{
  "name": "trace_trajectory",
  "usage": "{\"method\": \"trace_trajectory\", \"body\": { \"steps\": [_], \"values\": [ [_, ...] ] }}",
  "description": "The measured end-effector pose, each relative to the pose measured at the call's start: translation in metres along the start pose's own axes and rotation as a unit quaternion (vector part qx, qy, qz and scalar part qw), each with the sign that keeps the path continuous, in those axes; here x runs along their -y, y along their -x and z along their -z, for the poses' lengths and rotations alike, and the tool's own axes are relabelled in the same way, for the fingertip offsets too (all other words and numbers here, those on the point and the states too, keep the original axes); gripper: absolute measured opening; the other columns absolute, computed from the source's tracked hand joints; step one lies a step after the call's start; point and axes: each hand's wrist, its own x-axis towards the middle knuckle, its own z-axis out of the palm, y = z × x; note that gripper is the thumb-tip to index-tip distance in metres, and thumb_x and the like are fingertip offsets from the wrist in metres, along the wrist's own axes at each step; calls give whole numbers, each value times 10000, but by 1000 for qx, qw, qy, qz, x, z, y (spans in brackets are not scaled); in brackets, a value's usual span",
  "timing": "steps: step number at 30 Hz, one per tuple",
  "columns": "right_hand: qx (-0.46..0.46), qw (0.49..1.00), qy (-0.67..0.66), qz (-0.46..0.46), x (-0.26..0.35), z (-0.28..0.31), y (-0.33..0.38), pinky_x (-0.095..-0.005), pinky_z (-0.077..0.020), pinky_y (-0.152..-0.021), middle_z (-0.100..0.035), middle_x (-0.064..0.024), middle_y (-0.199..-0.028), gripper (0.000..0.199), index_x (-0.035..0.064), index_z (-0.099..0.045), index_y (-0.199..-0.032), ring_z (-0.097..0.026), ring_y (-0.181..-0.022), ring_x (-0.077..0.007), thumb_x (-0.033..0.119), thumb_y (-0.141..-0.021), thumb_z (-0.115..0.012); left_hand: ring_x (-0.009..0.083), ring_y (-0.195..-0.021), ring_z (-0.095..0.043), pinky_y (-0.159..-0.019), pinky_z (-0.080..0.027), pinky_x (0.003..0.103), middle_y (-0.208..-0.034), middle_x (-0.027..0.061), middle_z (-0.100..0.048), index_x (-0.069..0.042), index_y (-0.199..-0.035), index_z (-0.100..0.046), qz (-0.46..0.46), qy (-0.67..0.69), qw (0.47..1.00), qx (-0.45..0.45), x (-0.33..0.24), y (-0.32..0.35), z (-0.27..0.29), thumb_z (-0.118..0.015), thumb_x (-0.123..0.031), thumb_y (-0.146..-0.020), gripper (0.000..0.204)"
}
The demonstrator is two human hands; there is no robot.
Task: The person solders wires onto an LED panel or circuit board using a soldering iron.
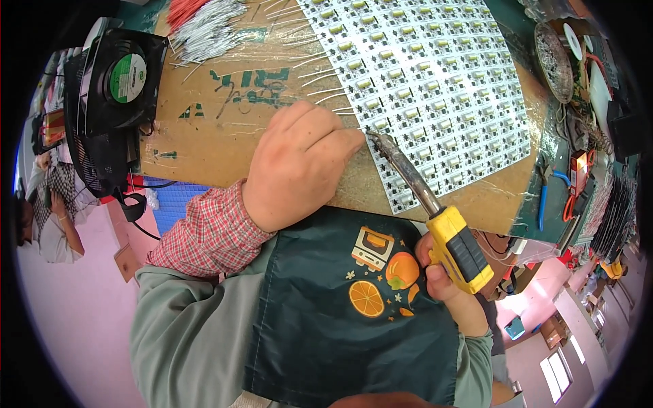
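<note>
My right hand (pixel 442 279) grips the yellow and black handle of a soldering iron (pixel 457 245). Its metal tip touches the near left edge of a large white panel of small circuit boards (pixel 435 81). My left hand (pixel 299 163) rests on the brown board (pixel 224 129) beside that edge, fingers curled, pinching a thin white wire against the panel. Several short white wires (pixel 320 75) lie along the panel's left side.
A bundle of white and red wires (pixel 204 24) lies at the back left. A black fan (pixel 119 78) stands at the left. A round tin (pixel 552 61), pliers with blue and red handles (pixel 554 197) and clutter sit at the right. Another person (pixel 51 204) is at the far left.
</note>
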Motion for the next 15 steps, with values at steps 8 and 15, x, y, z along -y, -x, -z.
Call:
{"method": "trace_trajectory", "body": {
  "steps": [8,15],
  "values": [
    [-55,995,-65,53,3,-7,-1,-335,-443,-578,-597,-49,-734,314,59,-620,-865,-584,-634,-223,350,-896,-732,247,-787,-566,-712,-463,363,-834,47,-576,-68,-906,-691,-2,0,1000,0,0,0,-1,-688,-12,-738,177],
    [-50,993,-85,64,1,-7,0,-332,-449,-566,-604,-51,-743,315,58,-622,-863,-590,-618,-222,352,-895,-733,257,-783,-574,-708,-465,368,-836,55,-596,-64,-913,-700,3,0,1000,-1,-1,0,1,-732,-3,-735,191]
  ]
}}
